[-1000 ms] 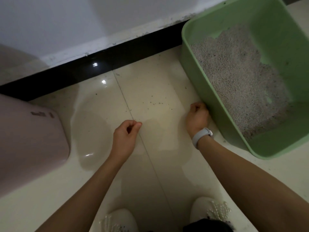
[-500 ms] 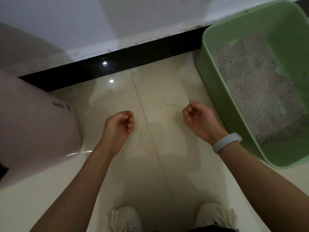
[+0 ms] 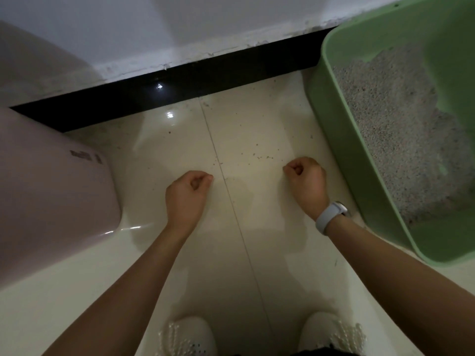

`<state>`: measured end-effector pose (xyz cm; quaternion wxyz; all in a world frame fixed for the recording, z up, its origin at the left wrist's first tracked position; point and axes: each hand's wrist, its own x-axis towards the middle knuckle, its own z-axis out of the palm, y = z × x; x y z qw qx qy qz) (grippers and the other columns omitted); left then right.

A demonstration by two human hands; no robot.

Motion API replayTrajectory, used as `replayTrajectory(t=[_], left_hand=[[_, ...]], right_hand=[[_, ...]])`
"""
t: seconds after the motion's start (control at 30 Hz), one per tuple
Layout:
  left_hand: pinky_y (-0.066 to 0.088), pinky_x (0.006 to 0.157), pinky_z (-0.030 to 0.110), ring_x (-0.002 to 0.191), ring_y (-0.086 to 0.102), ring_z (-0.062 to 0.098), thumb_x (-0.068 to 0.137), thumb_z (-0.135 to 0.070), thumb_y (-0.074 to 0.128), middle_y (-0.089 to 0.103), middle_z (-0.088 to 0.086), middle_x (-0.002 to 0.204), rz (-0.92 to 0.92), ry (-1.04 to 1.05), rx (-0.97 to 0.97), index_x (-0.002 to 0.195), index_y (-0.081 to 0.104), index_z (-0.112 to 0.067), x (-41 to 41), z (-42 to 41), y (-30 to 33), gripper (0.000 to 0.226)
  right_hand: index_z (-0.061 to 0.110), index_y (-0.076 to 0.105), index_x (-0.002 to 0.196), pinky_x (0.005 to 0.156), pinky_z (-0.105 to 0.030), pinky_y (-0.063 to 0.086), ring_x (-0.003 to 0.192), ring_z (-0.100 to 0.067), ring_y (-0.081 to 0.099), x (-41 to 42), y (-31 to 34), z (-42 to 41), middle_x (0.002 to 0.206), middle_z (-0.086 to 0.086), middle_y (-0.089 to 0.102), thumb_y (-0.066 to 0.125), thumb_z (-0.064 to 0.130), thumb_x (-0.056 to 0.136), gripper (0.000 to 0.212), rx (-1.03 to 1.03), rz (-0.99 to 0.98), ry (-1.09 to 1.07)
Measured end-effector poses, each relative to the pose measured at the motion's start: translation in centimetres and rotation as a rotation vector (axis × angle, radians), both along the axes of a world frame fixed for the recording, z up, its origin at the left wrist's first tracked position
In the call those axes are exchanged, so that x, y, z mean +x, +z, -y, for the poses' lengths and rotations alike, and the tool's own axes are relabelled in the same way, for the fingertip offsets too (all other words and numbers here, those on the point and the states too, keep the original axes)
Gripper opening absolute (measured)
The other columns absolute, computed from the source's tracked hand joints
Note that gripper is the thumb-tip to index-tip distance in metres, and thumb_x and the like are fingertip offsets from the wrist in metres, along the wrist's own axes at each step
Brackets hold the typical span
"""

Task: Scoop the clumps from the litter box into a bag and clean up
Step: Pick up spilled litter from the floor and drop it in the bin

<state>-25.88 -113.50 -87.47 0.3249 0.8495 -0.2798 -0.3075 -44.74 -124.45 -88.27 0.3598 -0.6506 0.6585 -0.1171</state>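
The green litter box (image 3: 334,129) stands on the tiled floor at the right, holding grey litter (image 3: 401,129) piled unevenly, with bare green bottom showing at its near end. My left hand (image 3: 186,195) and my right hand (image 3: 305,181) hover low over the floor, both curled into loose fists with nothing visible in them. My right hand, with a white wristband, is just left of the box's side wall. A few loose litter grains (image 3: 262,157) lie on the tile just beyond my right hand. No scoop or bag is in view.
A pink plastic container (image 3: 51,191) sits on the floor at the left. A black baseboard (image 3: 180,91) and white wall close off the far side. My two white shoes (image 3: 187,335) (image 3: 331,332) are at the bottom edge.
My right hand has come away from the litter box's base and drawn back to the left. My left hand's fingers have curled in. The view has shifted so the box sits farther right.
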Motion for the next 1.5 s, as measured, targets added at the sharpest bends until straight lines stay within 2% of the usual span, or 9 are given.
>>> replayTrajectory(t=[0.2,0.47,0.7,0.83,1.03,1.13,1.27,1.43,1.5], left_hand=[[0.033,0.062,0.015,0.061,0.045,0.008,0.079,-0.016,0.072,0.065,0.012,0.073,0.045,-0.271,-0.057,0.087,0.072,-0.008,-1.8,-0.6,-0.2,0.011],[0.031,0.069,0.017,0.081,0.055,0.008,0.079,-0.036,0.069,0.063,-0.013,0.093,0.189,-0.492,0.118,0.098,0.068,-0.026,-2.8,-1.3,-0.6,0.021],[0.043,0.073,0.024,0.088,0.064,0.012,0.080,-0.036,0.068,0.069,-0.009,0.093,0.233,-0.477,0.090,0.089,0.070,-0.025,-3.1,-1.2,-1.0,0.015],[0.035,0.064,0.021,0.083,0.064,0.011,0.081,-0.037,0.067,0.070,-0.008,0.089,0.280,-0.514,0.074,0.086,0.071,-0.024,-2.9,-1.0,-0.8,0.014],[0.030,0.063,0.021,0.081,0.063,0.014,0.083,-0.036,0.065,0.070,-0.008,0.087,0.304,-0.532,0.085,0.086,0.071,-0.022,-2.6,-0.9,-0.4,0.015],[0.031,0.063,0.022,0.072,0.055,0.006,0.085,-0.033,0.064,0.061,-0.010,0.076,0.117,-0.413,0.143,0.086,0.069,-0.021,-2.5,-0.1,0.1,0.013],[0.036,0.055,0.014,0.049,0.046,-0.007,0.087,-0.015,0.063,0.051,-0.008,0.062,-0.375,-0.021,-0.013,0.078,0.063,-0.013,-1.2,0.9,1.6,0.009],[0.046,0.059,0.009,0.061,0.049,0.005,0.091,-0.007,0.055,0.056,0.002,0.070,-0.673,0.127,-0.105,0.092,0.063,0.001,1.2,4.1,4.3,0.011],[0.049,0.059,0.011,0.064,0.052,0.009,0.089,-0.004,0.056,0.059,0.004,0.074,-0.760,0.159,-0.152,0.085,0.062,-0.002,1.7,5.9,5.5,0.008]], right_hand=[[-0.002,0.059,0.090,0.065,-0.018,0.028,0.077,-0.020,0.047,-0.2,-0.3,-0.5,0.094,-0.017,0.056,0.049,0.004,0.089,0.012,-0.083,-0.011,0.088],[-0.002,0.061,0.095,0.067,-0.013,0.029,0.076,-0.015,0.046,-0.7,-0.3,-0.4,0.088,-0.009,0.052,0.057,0.007,0.087,0.013,-0.078,0.065,0.071],[0.001,0.062,0.089,0.068,-0.017,0.029,0.084,-0.022,0.051,0.8,-0.6,-0.4,0.096,-0.013,0.057,0.054,0.010,0.089,0.012,-0.062,-0.008,-0.018],[-0.002,0.060,0.091,0.065,-0.018,0.025,0.086,-0.028,0.052,0.8,-0.5,-0.5,0.099,-0.018,0.056,0.050,0.007,0.091,0.014,-0.068,-0.057,0.043],[0.009,0.056,0.078,0.063,-0.025,0.038,0.068,-0.016,0.046,0.5,1.5,0.7,0.072,-0.002,0.050,0.050,0.018,0.093,0.018,0.218,0.161,-0.120],[0.013,0.046,0.062,0.053,-0.024,0.033,0.055,-0.015,0.037,0.8,2.9,1.4,0.060,-0.003,0.042,0.052,0.014,0.092,0.030,0.468,0.478,-0.274],[0.004,0.054,0.074,0.050,-0.016,0.042,0.057,-0.013,0.049,1.9,5.2,2.8,0.066,-0.007,0.055,0.049,-0.001,0.090,0.017,0.702,0.776,-0.296],[0.004,0.057,0.075,0.055,-0.017,0.046,0.055,-0.013,0.053,4.0,6.7,5.0,0.058,-0.004,0.060,0.048,-0.008,0.086,0.019,0.738,0.665,-0.091],[0.003,0.057,0.073,0.053,-0.018,0.043,0.055,-0.014,0.050,4.9,6.9,6.0,0.054,-0.004,0.057,0.043,-0.011,0.086,0.023,0.698,0.647,-0.097]])
